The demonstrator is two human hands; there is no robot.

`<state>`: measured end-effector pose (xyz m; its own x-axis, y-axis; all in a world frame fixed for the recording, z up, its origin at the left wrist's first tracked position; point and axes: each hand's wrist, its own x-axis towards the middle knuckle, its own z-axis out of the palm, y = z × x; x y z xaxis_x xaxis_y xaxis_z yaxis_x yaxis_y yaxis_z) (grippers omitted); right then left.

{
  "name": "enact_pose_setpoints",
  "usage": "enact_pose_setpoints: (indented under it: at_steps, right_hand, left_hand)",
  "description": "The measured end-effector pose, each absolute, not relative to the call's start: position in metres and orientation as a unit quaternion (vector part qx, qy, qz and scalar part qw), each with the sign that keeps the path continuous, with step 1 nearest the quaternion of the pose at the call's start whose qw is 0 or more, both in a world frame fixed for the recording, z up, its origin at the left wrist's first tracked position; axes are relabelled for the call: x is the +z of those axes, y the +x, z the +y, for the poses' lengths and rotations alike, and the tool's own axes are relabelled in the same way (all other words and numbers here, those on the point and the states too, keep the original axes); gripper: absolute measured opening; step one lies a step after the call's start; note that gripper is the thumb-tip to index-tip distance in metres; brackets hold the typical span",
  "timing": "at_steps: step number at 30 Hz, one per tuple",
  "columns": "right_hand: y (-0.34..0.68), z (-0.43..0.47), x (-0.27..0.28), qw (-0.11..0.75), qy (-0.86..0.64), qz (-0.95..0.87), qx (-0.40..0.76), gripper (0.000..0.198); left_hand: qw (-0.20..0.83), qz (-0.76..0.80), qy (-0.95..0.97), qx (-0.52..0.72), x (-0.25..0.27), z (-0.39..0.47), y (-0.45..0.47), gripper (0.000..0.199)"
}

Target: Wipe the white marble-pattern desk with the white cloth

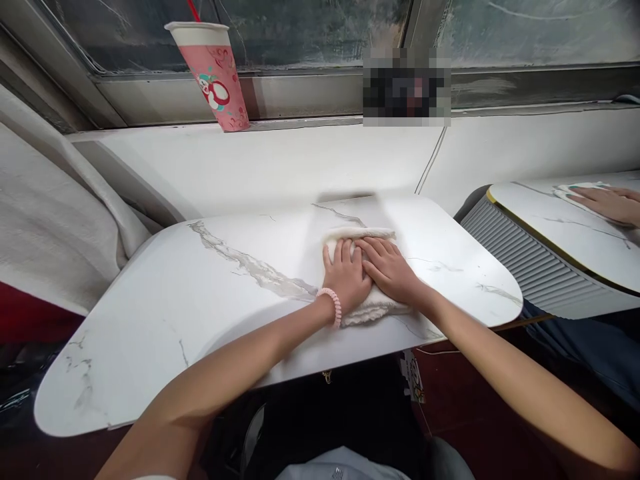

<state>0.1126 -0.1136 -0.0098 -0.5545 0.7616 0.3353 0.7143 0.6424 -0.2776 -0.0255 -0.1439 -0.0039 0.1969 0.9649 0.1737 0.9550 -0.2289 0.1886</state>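
Note:
A folded white cloth (373,312) lies on the white marble-patterned tabletop (165,287), right of its middle. My left hand (345,273) rests flat on the cloth with its fingers stretched forward and slightly apart; a pink coiled band (334,303) circles that wrist. Beside it, my right hand (393,270) also presses flat on the cloth, fingers pointing up and left, its thumb side touching the left hand. Both palms are hidden against the cloth.
A pink paper cup (215,80) with a red straw stands on the window ledge at the back left. Grey curtain (45,200) hangs at left. At right, another person's hand (610,203) rests on a white cloth (575,191) on a second table (545,220).

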Motion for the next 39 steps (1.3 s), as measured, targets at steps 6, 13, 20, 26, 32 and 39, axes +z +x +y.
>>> enact_pose_setpoints:
  at_steps: [6,13,20,26,32,39]
  right_hand:
    - [0.142,-0.154,-0.011,0.225,-0.404,-0.886,0.043,0.050]
    - [0.168,-0.156,-0.010,0.236,-0.397,-0.886,0.042,0.047]
    - [0.184,-0.133,-0.004,0.231,-0.426,-0.872,0.065,0.047]
    - [0.179,-0.098,-0.008,0.243,-0.433,-0.865,0.069,0.046]
    - [0.172,-0.043,-0.016,0.255,-0.421,-0.868,0.070,0.044]
    - [0.161,0.017,-0.016,0.233,-0.427,-0.872,0.056,0.045]
  left_hand:
    - [0.046,0.600,0.790,0.121,-0.004,-0.182,-0.003,0.056]
    - [0.055,0.590,0.793,0.144,-0.003,-0.184,0.022,0.055]
    - [0.074,0.587,0.792,0.150,-0.001,-0.157,0.040,0.056]
    - [0.084,0.590,0.786,0.165,-0.001,-0.123,0.038,0.056]
    - [0.083,0.616,0.762,0.180,-0.001,-0.083,0.031,0.055]
    - [0.073,0.627,0.748,0.207,-0.005,-0.028,0.025,0.051]
